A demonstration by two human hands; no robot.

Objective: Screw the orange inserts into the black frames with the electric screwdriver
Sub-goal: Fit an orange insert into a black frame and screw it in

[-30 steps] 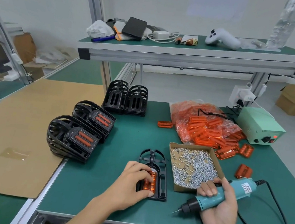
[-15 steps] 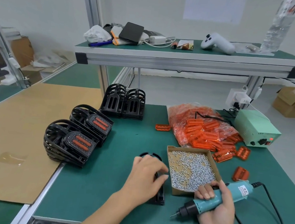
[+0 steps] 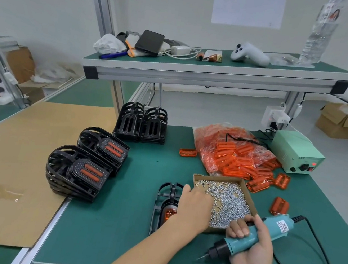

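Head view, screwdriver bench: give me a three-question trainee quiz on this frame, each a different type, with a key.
1. True or false: the right hand grips the screwdriver.
2. Where is the left hand reaching? A) screw box B) bag of inserts C) power supply
3. Fill in: the frame in front of the person holds an ____ insert.

Key: 1 true; 2 A; 3 orange.
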